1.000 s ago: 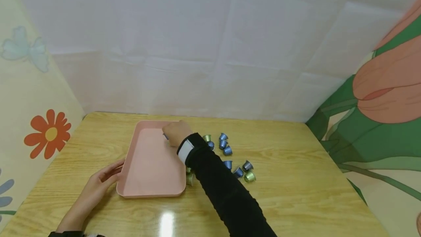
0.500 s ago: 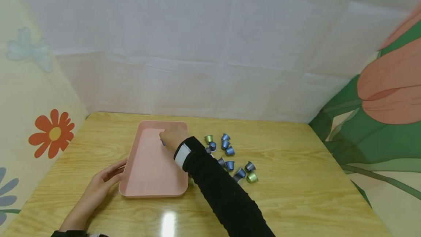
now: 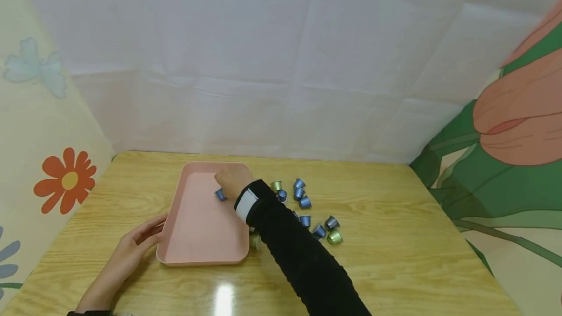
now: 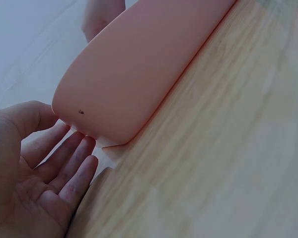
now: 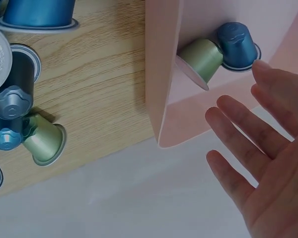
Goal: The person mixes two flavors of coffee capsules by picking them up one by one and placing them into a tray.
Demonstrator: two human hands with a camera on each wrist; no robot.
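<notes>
Gripping nothing with the spread right hand (image 5: 285, 168), just beyond and right of the blue pod (image 3: 220, 194) in the pink tray (image 3: 202, 235), while touching its left side with the farther left hand (image 3: 131, 250).

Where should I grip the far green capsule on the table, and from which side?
Probably best to pinch the green capsule across its body just behind the rim, coming from above on the tray side. It lies on its side, rim turned toward that bare tabletop; its narrow end is crowded by a blue capsule.
</notes>
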